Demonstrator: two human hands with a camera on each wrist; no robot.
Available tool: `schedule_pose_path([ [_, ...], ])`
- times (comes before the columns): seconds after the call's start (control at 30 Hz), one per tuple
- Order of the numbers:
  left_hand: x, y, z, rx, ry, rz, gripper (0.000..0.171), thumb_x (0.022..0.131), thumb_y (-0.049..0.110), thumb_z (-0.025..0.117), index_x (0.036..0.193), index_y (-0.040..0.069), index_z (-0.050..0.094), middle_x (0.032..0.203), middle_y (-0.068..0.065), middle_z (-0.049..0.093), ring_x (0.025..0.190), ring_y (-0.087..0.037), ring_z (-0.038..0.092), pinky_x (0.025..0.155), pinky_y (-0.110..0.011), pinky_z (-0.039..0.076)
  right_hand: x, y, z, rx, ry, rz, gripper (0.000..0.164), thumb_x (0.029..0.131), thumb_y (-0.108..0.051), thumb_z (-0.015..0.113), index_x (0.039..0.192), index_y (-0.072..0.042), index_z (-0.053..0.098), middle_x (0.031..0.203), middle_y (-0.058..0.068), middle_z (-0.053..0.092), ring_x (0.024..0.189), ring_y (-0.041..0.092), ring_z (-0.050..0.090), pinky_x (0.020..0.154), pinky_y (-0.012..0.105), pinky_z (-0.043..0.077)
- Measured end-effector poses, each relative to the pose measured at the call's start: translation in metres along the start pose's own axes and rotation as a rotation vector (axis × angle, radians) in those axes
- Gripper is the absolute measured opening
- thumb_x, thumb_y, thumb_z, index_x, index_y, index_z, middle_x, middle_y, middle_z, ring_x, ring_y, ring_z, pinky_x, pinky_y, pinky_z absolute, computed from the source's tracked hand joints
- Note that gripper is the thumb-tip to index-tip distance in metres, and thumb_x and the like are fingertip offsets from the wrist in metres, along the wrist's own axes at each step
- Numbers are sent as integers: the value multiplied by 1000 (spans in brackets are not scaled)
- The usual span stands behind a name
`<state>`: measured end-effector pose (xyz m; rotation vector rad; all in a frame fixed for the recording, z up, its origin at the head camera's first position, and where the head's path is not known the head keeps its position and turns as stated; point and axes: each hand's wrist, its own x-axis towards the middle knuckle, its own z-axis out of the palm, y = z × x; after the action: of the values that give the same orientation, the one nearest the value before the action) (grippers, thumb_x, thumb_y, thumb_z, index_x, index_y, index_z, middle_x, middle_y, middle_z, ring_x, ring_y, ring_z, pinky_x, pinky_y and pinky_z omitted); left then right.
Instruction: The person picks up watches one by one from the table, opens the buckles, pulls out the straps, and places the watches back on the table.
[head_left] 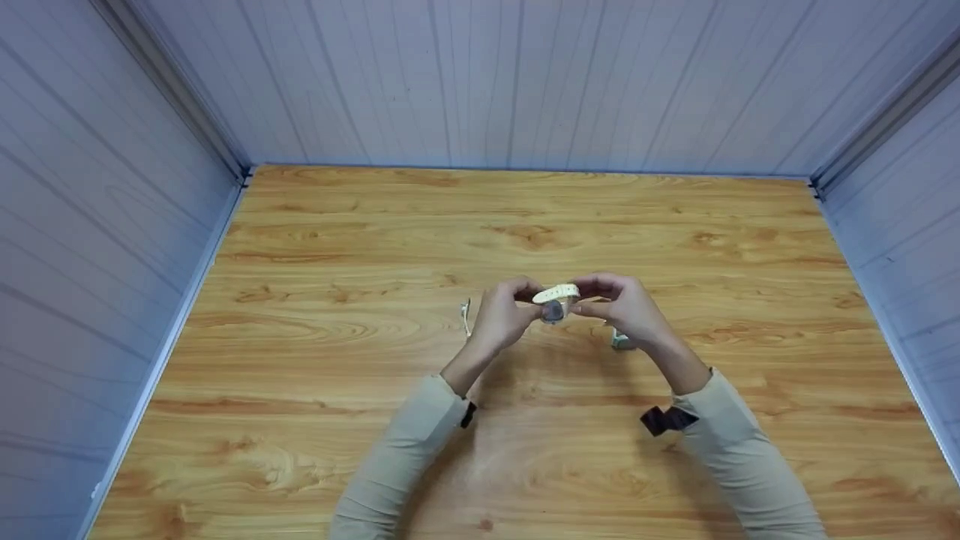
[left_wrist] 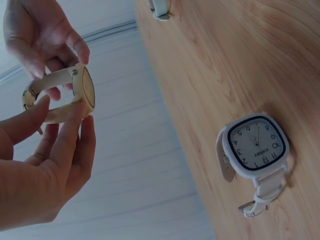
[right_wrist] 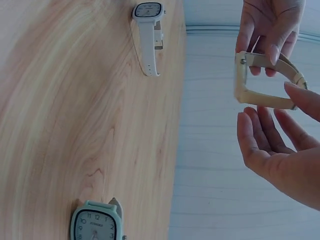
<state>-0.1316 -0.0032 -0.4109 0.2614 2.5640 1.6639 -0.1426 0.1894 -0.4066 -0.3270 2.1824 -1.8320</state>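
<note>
A cream wristwatch (head_left: pixel 556 294), its strap looped and fastened, is held above the table between both hands. In the left wrist view the watch (left_wrist: pixel 82 90) shows its case edge-on, with a crown on the side. My left hand (head_left: pixel 501 315) pinches it from the left, thumb on the strap and fingers along the case. My right hand (head_left: pixel 626 306) holds the strap side, its thumb near the buckle (right_wrist: pixel 299 80) in the right wrist view. The watch's dial is mostly turned away in the right wrist view.
A white square-faced watch (left_wrist: pixel 257 145) lies on the wooden table (head_left: pixel 360 247), left of the left hand. A mint-green watch (right_wrist: pixel 96 225) lies by the right hand, partly hidden under it in the head view. Pale panel walls (head_left: pixel 480 82) enclose the table's back and sides.
</note>
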Motion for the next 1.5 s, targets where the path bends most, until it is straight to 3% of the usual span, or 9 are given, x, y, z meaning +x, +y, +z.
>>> schedule_pose_path([
  [0.23,0,0,3,66,-5,40,11,77,2,71,87,3,67,87,-6,68,87,-18,62,82,-37,47,-2,-8,1,-40,-26,-8,37,80,-6,69,113,9,59,106,16,60,91,22,62,75,32,52],
  [0.43,0,-1,2,47,-35,40,12,77,2,71,88,1,67,87,-7,68,86,-18,62,82,-36,47,-1,-6,1,-56,-13,-48,30,81,-4,69,107,9,62,100,15,64,81,16,64,53,19,44],
  [0.57,1,-2,2,43,-51,58,13,78,0,70,90,1,66,87,-8,67,86,-18,62,81,-34,48,-1,-5,2,-60,2,-59,29,80,-3,69,105,9,64,95,14,66,75,12,63,46,17,39],
  [0.87,-1,3,0,32,-90,115,16,83,10,68,97,4,65,92,-5,66,88,-16,60,81,-34,47,1,-6,2,-17,-15,-110,25,79,1,68,102,12,64,98,23,64,79,17,64,68,28,53],
  [1.27,-2,9,4,152,-70,196,20,84,15,67,101,5,63,89,-8,67,83,-19,63,74,-29,48,-2,-7,2,-28,3,-83,23,78,4,68,100,11,63,94,17,63,83,21,63,69,29,53],
  [1.5,-4,12,6,208,-37,258,19,83,16,68,99,6,64,82,-5,65,75,-14,60,65,-25,46,-3,-8,2,-19,-13,-99,22,79,6,66,100,12,62,95,19,62,84,22,63,71,31,53],
])
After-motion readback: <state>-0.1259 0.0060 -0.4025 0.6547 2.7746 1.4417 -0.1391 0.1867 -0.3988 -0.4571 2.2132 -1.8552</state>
